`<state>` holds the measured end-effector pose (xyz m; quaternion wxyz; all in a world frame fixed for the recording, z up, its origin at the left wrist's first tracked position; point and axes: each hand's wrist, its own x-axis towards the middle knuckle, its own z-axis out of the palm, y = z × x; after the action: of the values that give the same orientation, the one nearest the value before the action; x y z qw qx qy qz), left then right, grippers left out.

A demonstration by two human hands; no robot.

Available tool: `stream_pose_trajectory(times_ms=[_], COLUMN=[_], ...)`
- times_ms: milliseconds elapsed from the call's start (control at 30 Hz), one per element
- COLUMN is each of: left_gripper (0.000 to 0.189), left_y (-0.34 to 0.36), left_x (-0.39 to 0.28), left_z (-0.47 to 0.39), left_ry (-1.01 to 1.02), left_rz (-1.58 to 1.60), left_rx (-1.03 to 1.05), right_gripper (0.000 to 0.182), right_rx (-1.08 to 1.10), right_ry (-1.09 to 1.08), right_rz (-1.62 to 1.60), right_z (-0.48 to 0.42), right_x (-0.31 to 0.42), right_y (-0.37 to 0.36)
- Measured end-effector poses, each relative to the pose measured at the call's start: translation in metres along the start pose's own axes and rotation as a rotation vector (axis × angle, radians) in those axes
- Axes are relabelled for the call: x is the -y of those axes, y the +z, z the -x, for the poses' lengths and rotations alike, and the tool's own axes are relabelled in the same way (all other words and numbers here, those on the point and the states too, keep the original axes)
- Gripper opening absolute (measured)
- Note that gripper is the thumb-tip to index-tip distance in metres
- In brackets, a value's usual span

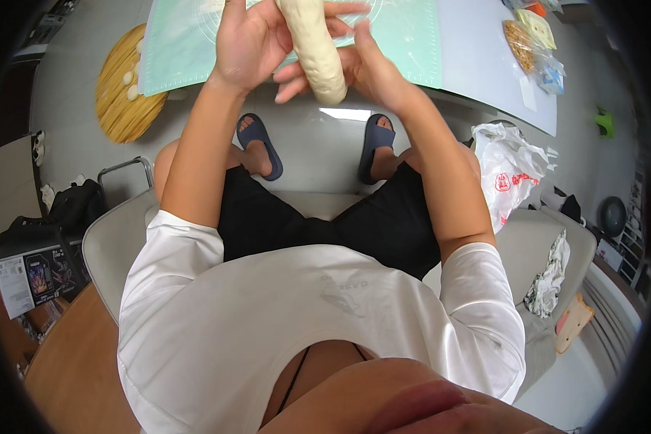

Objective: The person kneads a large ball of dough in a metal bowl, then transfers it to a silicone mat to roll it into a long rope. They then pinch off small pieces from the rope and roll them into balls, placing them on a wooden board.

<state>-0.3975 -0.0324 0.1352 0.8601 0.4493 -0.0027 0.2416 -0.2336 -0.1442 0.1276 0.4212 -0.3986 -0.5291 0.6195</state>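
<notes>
A thick log of pale dough (316, 54) lies across both palms, its lower end jutting past the edge of the table. My left hand (249, 46) cradles it from the left, fingers passing beneath and showing on the far side. From the right, my right hand (377, 70) reaches under the lower part, with fingertips out to the left of the dough. Both thumbs stay off it. Beneath the hands is a green silicone pastry mat (187, 49) with printed circles and traces of flour. The dough's top end is cut off by the picture's upper edge.
A round wooden board (114, 108) at left bears several small dough pieces (132, 92). Bagged food (519, 46) lies on the white table's (477, 65) right side. A white plastic bag (507, 168) hangs beside my right knee. Slippers (378, 146) are on the floor below.
</notes>
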Motion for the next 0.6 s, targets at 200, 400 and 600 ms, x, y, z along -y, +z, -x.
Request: stream_pose_trajectory(times_ms=[200, 400, 600], left_gripper=[0.127, 0.138, 0.122], left_y=[-0.003, 0.009, -0.005], left_x=[0.032, -0.016, 0.025], left_z=[0.030, 0.013, 0.038], left_ry=[-0.339, 0.020, -0.320], left_rz=[-0.171, 0.259, -0.400], left_rx=[-0.005, -0.100, 0.049], right_gripper=[0.126, 0.132, 0.122], right_rx=[-0.023, 0.047, 0.032], right_ry=[-0.269, 0.066, -0.247], right_rz=[-0.204, 0.187, -0.137], right_z=[-0.018, -0.006, 0.005], right_x=[0.033, 0.001, 0.017], right_y=[-0.020, -0.001, -0.008])
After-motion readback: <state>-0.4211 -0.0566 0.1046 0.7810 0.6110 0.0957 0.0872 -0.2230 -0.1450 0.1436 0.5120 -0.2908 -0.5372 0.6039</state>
